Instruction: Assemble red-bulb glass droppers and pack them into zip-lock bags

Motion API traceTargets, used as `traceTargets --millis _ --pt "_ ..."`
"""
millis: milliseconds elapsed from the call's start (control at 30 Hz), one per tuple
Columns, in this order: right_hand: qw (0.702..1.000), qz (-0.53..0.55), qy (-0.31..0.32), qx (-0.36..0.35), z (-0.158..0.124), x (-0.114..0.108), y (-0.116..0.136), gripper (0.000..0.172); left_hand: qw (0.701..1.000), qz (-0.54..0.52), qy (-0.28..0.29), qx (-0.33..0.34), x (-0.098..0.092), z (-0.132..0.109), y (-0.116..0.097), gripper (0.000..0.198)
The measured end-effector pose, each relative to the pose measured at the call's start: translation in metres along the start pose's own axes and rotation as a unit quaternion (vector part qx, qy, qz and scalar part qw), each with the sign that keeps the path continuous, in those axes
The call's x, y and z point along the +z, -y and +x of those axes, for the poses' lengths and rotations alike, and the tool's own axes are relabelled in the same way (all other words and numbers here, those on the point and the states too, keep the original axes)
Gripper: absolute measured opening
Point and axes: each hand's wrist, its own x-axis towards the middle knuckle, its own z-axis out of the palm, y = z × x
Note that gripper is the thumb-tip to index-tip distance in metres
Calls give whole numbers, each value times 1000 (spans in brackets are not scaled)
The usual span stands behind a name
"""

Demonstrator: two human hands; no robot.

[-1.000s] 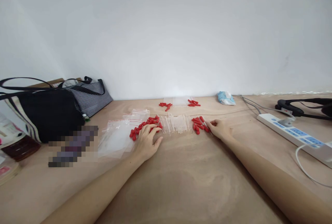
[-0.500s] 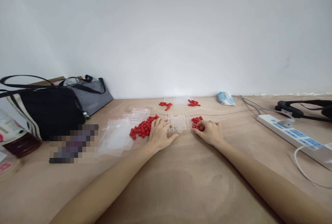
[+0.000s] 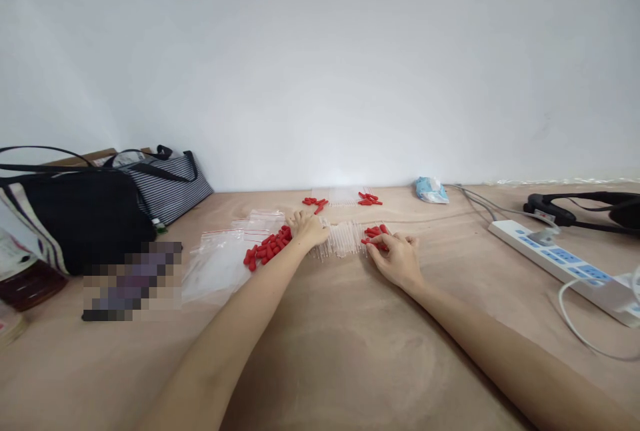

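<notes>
My left hand [image 3: 307,228] reaches over the far right edge of the larger pile of red rubber bulbs [image 3: 270,248]. Its fingers are bent but look apart, with the tips partly hidden. Between my hands lies a row of thin clear tubes [image 3: 345,239], side by side on the table. My right hand [image 3: 397,258] is closed at the tubes' right end, thumb and fingertips pinching a red rubber bulb [image 3: 367,241]. More red bulbs [image 3: 376,230] lie just behind those fingertips.
Clear zip bags [image 3: 215,261] lie left of the bulbs. Farther back, another row of tubes [image 3: 343,197] has red bulbs at both sides. A blurred-out item [image 3: 133,281] and bags [image 3: 95,218] stand left; a tissue pack [image 3: 431,190], power strip [image 3: 565,264] and black headset [image 3: 575,210] are right.
My left hand has moved forward and turned, from the near side of the bulb pile to its far edge. My right hand shifted slightly and now shows a bulb in its pinch.
</notes>
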Motion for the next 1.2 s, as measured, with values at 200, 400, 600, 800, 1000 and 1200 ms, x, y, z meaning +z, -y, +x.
traceTargets --millis 200,400,600,800,1000,1200 --pt "1000 10 -4 -11 -1 1 -1 22 1000 24 20 -5 3 1 -7 34" --pt "999 25 1 -22 -2 1 1 18 999 25 23 -15 -3 2 -2 32" --pt "998 30 17 -50 -3 0 2 16 998 0 42 -57 5 15 5 40" --pt "998 29 25 -54 -4 3 1 18 996 -28 45 -69 16 27 -2 30" --pt "996 47 40 -58 -4 1 2 24 996 -80 -24 6 -11 13 5 19" --pt "969 219 111 -39 -6 0 16 20 966 -182 9 182 -34 -65 48 13"
